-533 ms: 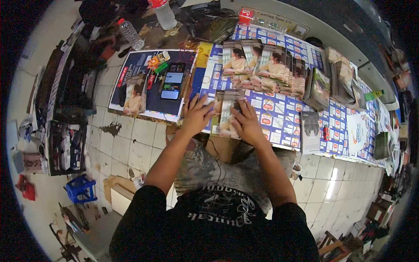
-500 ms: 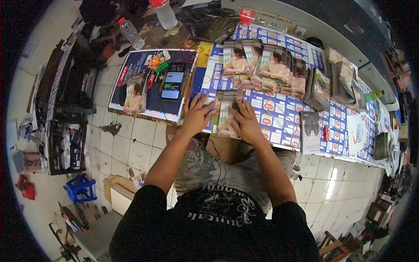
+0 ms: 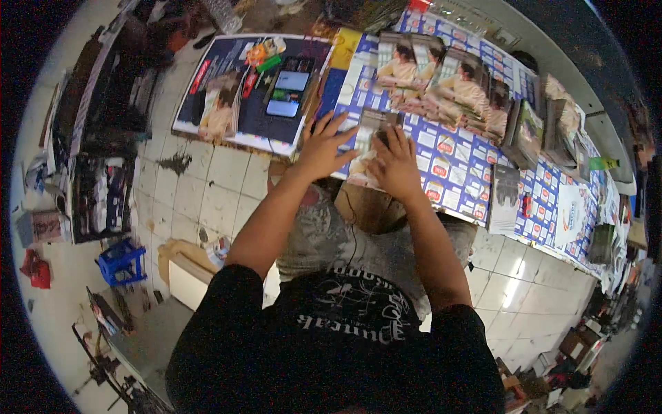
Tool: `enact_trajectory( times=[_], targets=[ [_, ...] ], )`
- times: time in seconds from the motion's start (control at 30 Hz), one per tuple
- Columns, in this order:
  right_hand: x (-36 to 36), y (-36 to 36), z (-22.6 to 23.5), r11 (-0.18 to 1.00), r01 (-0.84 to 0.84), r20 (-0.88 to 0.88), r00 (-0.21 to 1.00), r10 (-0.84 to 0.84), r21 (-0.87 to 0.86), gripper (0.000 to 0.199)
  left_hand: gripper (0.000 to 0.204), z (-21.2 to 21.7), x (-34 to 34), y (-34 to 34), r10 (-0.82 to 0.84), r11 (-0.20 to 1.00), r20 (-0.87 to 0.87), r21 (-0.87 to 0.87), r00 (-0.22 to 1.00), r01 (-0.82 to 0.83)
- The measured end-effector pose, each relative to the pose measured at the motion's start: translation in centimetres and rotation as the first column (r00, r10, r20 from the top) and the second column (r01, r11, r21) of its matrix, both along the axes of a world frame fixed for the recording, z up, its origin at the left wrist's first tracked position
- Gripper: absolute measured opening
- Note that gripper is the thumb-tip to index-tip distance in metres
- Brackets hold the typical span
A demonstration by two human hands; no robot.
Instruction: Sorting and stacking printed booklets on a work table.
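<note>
A printed booklet with a photo cover (image 3: 364, 143) lies at the table's near edge, in front of my body. My right hand (image 3: 397, 164) rests on its right side, fingers stretched over the cover and holding nothing. Just left of the booklet, my left hand (image 3: 321, 153) lies with fingers spread, its thumb toward the booklet's left edge. Beyond my hands stand overlapping stacks of like booklets (image 3: 455, 86). A further photo-covered booklet (image 3: 219, 110) sits on the dark printed sheet (image 3: 196, 103) to the left.
A lit phone (image 3: 286, 93), an orange packet (image 3: 265, 50) and a green lighter-like item (image 3: 269, 64) lie on the left sheet. Thick booklet piles (image 3: 524, 134) and a grey leaflet (image 3: 505, 200) occupy the right. A blue stool (image 3: 121, 262) stands on the tiled floor.
My view has shifted, so the table and hands sit higher in the picture and a little to the right. Both hands keep nearly the same place by the booklet.
</note>
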State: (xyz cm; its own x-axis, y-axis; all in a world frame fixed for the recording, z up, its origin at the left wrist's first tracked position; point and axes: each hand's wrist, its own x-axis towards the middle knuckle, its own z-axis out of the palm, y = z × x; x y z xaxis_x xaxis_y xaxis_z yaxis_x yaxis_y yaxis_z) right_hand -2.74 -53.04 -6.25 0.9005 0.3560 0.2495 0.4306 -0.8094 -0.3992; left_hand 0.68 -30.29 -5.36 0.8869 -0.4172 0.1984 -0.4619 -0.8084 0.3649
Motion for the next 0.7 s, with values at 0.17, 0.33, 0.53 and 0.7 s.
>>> enact_trajectory(
  times=[0.17, 0.33, 0.53, 0.7],
  targets=[
    [0.45, -0.04, 0.27, 1.0, 0.005, 0.011, 1.0, -0.005, -0.013, 0.059, 0.057, -0.57, 0.05, 0.31, -0.02, 1.0, 0.026, -0.008, 0.999, 0.02],
    [0.24, -0.13, 0.39, 0.999, -0.005, -0.023, 1.0, 0.004, -0.034, 0.061, 0.057, -0.64, -0.21, 0.4, -0.018, 1.0, 0.017, -0.002, 1.0, 0.018],
    [0.17, -0.16, 0.4, 0.999, -0.009, -0.014, 1.0, 0.009, -0.03, 0.061, 0.06, -0.61, -0.16, 0.47, -0.033, 0.999, 0.008, 0.006, 0.999, 0.033],
    [0.27, -0.18, 0.24, 0.999, 0.004, 0.001, 1.0, -0.004, -0.038, 0.062, 0.063, -0.17, -0.07, 0.32, -0.034, 0.999, -0.038, 0.033, 0.999, 0.035]
  ],
)
